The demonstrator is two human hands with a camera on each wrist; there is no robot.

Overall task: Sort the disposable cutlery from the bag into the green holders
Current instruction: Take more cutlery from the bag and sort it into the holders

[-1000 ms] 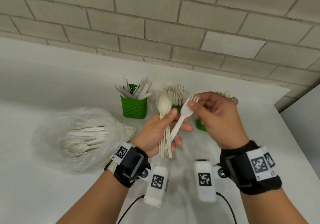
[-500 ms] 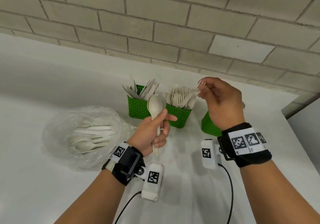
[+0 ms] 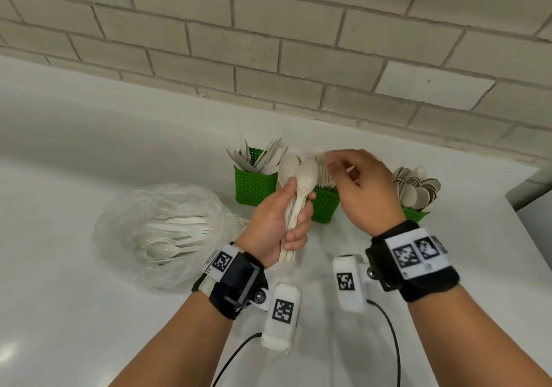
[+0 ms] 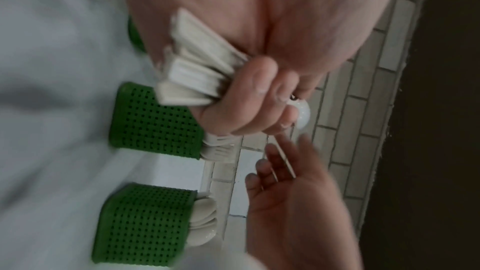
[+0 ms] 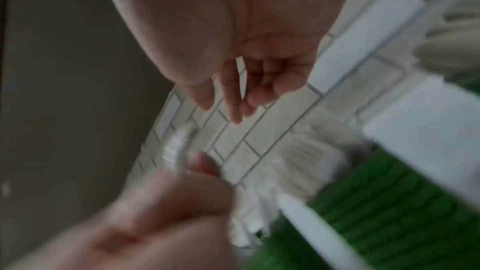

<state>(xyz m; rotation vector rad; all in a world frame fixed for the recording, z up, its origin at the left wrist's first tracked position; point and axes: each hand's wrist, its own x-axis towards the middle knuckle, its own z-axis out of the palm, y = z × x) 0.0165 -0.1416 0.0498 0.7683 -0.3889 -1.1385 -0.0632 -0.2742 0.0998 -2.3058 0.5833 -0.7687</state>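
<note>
Three green holders stand in a row on the white counter [image 3: 89, 312] by the brick wall. The left holder [image 3: 254, 188] has knives fanned out of it, the middle holder [image 3: 325, 207] is packed with forks, and the right holder [image 3: 413, 214] is full of spoons. A clear plastic bag [image 3: 161, 231] lies left of them with more spoons and knives inside (loose, lying flat). The left hand [image 3: 276, 222] grips a bundle of spoons [image 3: 298, 189] upright in front of the middle holder, fingers curled round the handles. The right hand [image 3: 366, 191] hangs over the forks, fingers loosely spread and holding nothing.
</note>
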